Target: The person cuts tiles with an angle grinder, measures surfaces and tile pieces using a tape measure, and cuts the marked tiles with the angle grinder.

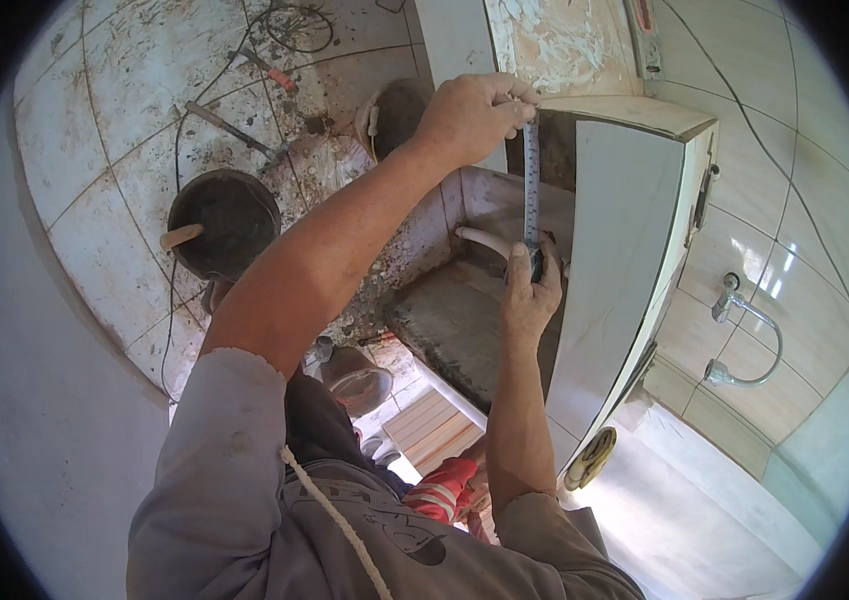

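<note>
Dusty floor tiles and glossy wall tiles are surrounding a half-tiled block, where a tape measure (pixel 531 180) is being stretched upright across its dark opening. Its upper end is being pinched in the left hand (pixel 471 115) and its lower end pressed under the right hand (pixel 530 290). A black bucket (pixel 223 222) is standing well apart on the floor, and a chrome tap (pixel 741 335) is seen on the wall.
</note>
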A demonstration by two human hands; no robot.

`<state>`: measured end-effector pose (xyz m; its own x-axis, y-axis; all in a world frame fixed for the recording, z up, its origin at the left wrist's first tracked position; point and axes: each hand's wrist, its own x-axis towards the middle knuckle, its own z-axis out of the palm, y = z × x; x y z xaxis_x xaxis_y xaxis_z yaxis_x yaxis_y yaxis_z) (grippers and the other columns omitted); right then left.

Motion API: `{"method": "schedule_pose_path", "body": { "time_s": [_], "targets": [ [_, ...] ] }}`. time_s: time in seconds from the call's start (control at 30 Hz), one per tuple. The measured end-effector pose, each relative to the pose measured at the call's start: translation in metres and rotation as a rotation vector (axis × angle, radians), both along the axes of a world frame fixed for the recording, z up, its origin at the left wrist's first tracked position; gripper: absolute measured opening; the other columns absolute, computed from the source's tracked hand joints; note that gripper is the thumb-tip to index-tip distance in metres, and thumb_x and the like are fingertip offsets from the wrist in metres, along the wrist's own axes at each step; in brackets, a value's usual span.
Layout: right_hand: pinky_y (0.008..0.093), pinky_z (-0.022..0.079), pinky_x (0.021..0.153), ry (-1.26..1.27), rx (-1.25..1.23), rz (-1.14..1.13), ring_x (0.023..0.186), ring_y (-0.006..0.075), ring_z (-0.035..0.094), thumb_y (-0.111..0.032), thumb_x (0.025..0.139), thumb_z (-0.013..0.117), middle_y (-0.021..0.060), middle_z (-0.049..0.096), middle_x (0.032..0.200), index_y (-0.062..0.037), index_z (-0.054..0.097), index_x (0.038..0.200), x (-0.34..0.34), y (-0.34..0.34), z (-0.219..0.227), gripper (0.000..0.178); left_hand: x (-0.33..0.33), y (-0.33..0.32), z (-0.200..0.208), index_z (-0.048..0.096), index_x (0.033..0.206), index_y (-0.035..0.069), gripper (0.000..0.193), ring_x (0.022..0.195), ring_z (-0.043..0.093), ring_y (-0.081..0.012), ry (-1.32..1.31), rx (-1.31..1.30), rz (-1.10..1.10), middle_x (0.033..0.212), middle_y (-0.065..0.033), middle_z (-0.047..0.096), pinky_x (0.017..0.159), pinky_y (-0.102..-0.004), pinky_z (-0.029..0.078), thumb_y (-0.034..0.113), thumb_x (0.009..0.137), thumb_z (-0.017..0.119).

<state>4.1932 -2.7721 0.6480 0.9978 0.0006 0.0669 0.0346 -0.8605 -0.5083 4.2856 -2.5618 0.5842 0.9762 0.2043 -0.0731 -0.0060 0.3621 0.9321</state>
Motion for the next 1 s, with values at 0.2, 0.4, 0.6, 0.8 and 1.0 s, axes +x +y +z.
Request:
{"method": "schedule_pose_path", "body": {
  "time_s": [0.2, 0.4, 0.6, 0.8, 1.0],
  "targets": [
    [0.0228, 0.041, 0.062, -0.092, -0.064, 0.073, 0.071, 0.0084, 0.05, -0.03, 0.092, 0.068, 0.0019, 0.055, 0.082, 0.0066, 0.06, 0.118, 0.003, -0.013, -0.008, 0.046, 0.005, -0.002, -0.006, 0.073, 0.105, 0.012, 0.022, 0.07, 0.065, -0.0141, -0.008, -0.016, 0.024, 0.074, -0.0048, 0.069, 0.068, -0.0311, 0.051, 0.024, 0.087, 0.067],
    [0.0231, 0.041, 0.062, -0.021, -0.04, -0.006, 0.07, 0.0082, 0.05, -0.03, 0.091, 0.068, 0.002, 0.056, 0.082, 0.0068, 0.06, 0.118, -0.001, -0.01, -0.003, 0.046, 0.006, 0.008, -0.001, 0.074, 0.105, 0.016, 0.023, 0.078, 0.067, -0.0208, 0.044, 0.103, -0.039, 0.082, -0.0079, 0.071, 0.073, -0.0351, 0.052, 0.028, 0.085, 0.068],
    [0.0244, 0.043, 0.063, 0.024, 0.05, -0.007, 0.071, 0.0095, 0.052, -0.027, 0.09, 0.07, 0.0031, 0.056, 0.083, 0.0069, 0.061, 0.116, -0.006, 0.011, 0.009, 0.043, -0.001, 0.022, 0.014, 0.071, 0.11, 0.007, 0.029, 0.07, 0.064, -0.0127, 0.073, 0.232, -0.07, 0.079, -0.0071, 0.069, 0.065, -0.029, 0.05, 0.025, 0.088, 0.067],
    [0.0367, 0.049, 0.083, 0.011, 0.038, 0.045, 0.09, 0.0276, 0.063, -0.024, 0.086, 0.071, 0.0156, 0.066, 0.1, 0.0, 0.065, 0.114, -0.018, 0.013, 0.026, 0.037, -0.015, 0.028, 0.022, 0.075, 0.098, 0.014, 0.022, 0.082, 0.068, -0.0236, 0.041, 0.304, 0.002, 0.085, -0.0107, 0.072, 0.075, -0.0372, 0.052, 0.03, 0.083, 0.069],
    [0.0301, 0.048, 0.074, 0.094, 0.133, 0.01, 0.079, 0.0152, 0.057, -0.03, 0.088, 0.07, 0.0078, 0.064, 0.088, 0.0002, 0.064, 0.114, -0.069, 0.015, 0.034, 0.04, -0.047, 0.031, 0.046, 0.075, 0.095, 0.013, 0.024, 0.075, 0.069, -0.02, 0.166, 0.293, -0.087, 0.078, -0.0069, 0.072, 0.071, -0.0355, 0.052, 0.032, 0.082, 0.068]
  ]
}}
